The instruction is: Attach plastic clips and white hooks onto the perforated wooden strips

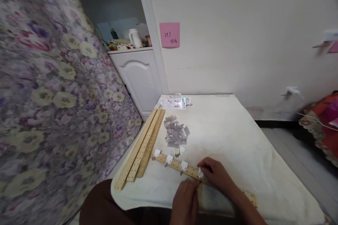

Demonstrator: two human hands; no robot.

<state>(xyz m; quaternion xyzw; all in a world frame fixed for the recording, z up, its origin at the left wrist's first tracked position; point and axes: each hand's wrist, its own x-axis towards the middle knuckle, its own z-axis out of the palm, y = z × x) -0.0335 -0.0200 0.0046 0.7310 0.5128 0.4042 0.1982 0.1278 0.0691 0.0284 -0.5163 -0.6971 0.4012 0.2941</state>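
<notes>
A light wooden strip with rows of small holes (190,171) lies slantwise on the cloth in front of me. Along it sit several small white pieces with metal ends, such as this white piece (184,165). My right hand (217,175) is closed at the strip, thumb and finger pinching another white piece (201,173). Just below, my left hand (185,198) is curled against the strip's near edge by that piece's dark lower end; what its fingertips grip is hidden. The strip's right end (249,197) shows beyond my right forearm.
Several longer perforated wooden strips (144,147) lie together at the left. Small clear bags with metal parts (175,133) are heaped mid-table, near two loose small pieces (179,151). Flat printed packaging (173,103) lies at the far edge. A floral curtain (66,88) hangs left.
</notes>
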